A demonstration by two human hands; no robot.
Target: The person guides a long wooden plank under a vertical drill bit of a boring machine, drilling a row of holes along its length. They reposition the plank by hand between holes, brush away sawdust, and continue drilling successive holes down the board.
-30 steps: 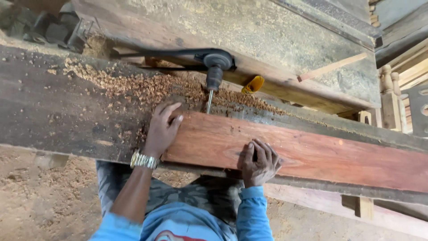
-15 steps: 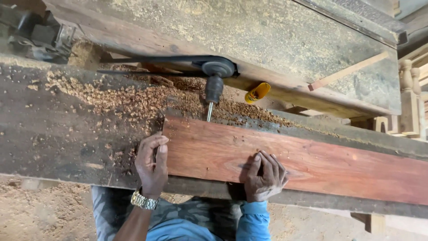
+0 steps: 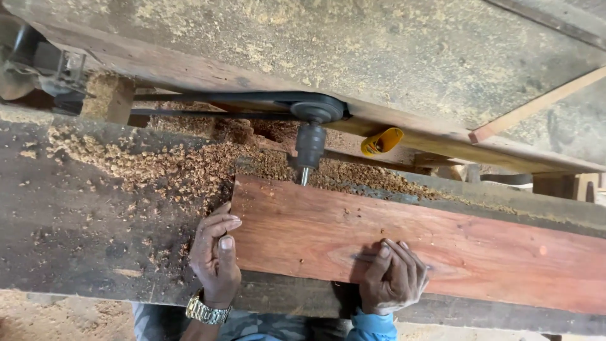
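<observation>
A long reddish wooden plank (image 3: 442,243) lies flat on a dark worn workbench (image 3: 82,233). My left hand (image 3: 216,256), with a metal watch at the wrist, presses against the plank's left end, thumb on the end grain. My right hand (image 3: 392,278) lies palm down on the plank's top near its front edge, fingers spread. A belt-driven horizontal drill bit (image 3: 305,175) in a dark chuck (image 3: 310,144) meets the plank's far edge.
Wood shavings (image 3: 170,164) cover the bench behind and left of the plank. A black drive belt (image 3: 208,98) runs left from the pulley. A yellow object (image 3: 380,141) lies behind the chuck. A dusty beam (image 3: 379,57) spans the back.
My left hand moved from the plank's top corner to its left end. The plank has been pushed toward the bit, so less of the bit shows. My right hand stayed on the plank.
</observation>
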